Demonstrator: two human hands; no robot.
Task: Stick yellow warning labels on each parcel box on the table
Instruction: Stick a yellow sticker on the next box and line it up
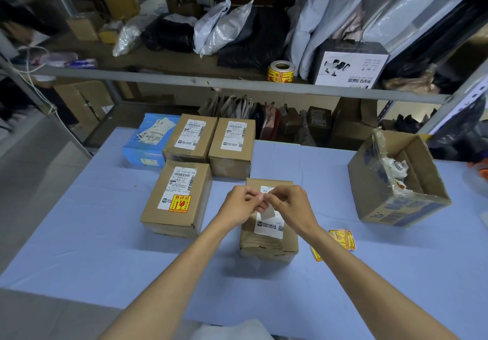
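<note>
Several parcel boxes stand on the blue table (92, 234). Just above the nearest brown box (272, 242), my left hand (241, 205) and my right hand (290, 207) meet and pinch a small label piece (267, 212) whose pale side faces me. To the left, a brown box (177, 199) carries a yellow warning label (180, 203). Behind stand two brown boxes (188, 139) (233, 147) and a blue box (148, 139) showing only white shipping labels. Loose yellow labels (343, 238) lie right of my right forearm.
An open cardboard box (396, 181) holding crumpled scraps stands at the table's right. A roll of yellow labels (281, 71) sits on the metal shelf (184, 79) behind, among plastic mail bags and a white printed carton (348, 67). More cartons sit under the shelf.
</note>
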